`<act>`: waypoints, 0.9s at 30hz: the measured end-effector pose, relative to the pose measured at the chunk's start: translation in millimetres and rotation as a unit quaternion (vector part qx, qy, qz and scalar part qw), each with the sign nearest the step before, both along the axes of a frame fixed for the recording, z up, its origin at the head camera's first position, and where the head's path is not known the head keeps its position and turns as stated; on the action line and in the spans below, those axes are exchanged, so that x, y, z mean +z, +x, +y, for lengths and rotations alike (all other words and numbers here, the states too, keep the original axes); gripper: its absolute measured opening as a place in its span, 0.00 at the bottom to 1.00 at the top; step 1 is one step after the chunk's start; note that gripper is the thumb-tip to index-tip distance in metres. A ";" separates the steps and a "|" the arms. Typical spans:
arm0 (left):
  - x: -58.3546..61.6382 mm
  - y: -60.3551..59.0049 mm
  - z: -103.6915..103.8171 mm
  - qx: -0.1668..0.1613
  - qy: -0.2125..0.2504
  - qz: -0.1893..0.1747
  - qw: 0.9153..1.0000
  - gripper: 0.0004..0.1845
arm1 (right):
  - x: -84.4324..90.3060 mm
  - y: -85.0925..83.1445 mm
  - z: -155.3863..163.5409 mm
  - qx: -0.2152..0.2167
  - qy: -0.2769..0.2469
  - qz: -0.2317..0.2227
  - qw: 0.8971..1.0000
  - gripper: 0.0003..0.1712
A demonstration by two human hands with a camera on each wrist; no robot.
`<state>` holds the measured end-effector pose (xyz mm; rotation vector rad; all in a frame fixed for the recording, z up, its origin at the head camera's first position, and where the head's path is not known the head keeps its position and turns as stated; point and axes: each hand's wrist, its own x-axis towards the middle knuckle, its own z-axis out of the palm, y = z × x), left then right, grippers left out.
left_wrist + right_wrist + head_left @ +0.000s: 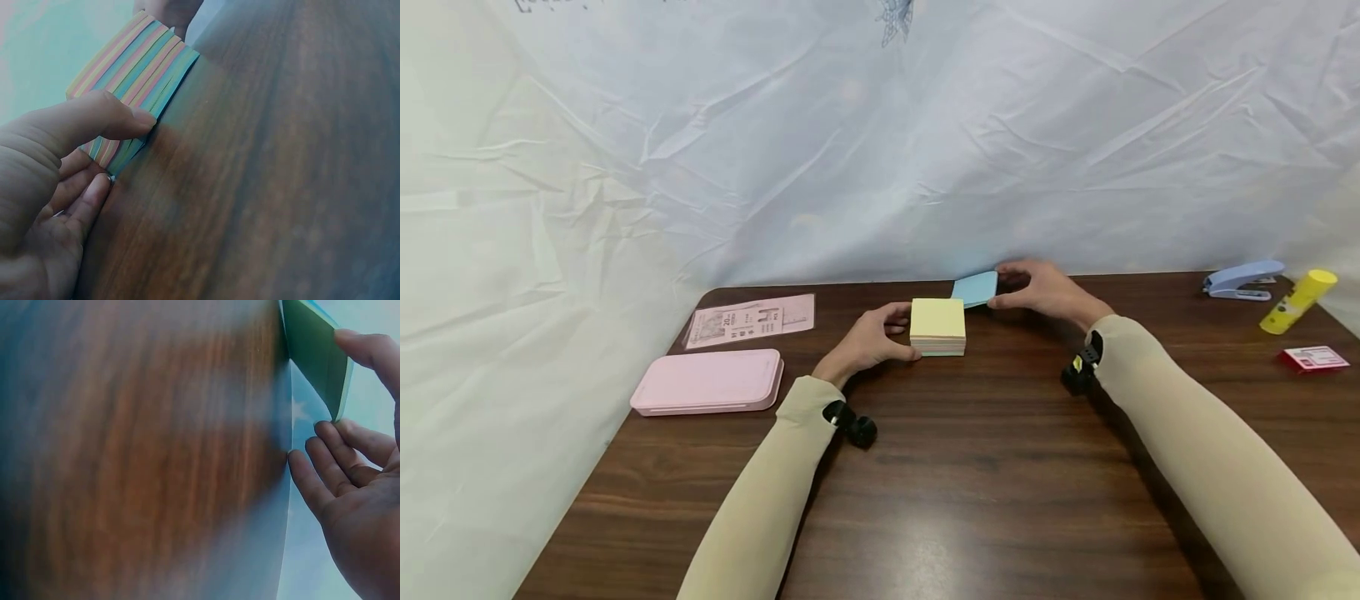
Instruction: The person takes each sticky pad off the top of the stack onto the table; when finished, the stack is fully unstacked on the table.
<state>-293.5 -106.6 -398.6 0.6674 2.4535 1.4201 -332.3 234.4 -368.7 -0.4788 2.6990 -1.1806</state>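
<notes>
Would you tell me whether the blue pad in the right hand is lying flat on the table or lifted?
Lifted and tilted: the right hand pinches the blue pad, raised behind the sticky-note block.

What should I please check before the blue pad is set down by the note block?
1. Left hand steadies the note block: ok, thumb and fingers grip its side.
2. Right hand has the blue pad: ok, held at its right edge.
3. Blue pad clear of the block: cannot tell, their corners meet or overlap in the head view.
4. Block flat on the table: ok.
5. Table free behind the block: cannot tell, the pad hides that patch.
6. Stapler and glue stick out of the way: ok, far right.
</notes>
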 end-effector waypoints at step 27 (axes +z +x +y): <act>1.1 1.7 2.3 0.002 -0.016 0.006 1.000 0.47 | 5.1 -9.9 -19.8 0.063 0.077 -0.009 0.995 0.47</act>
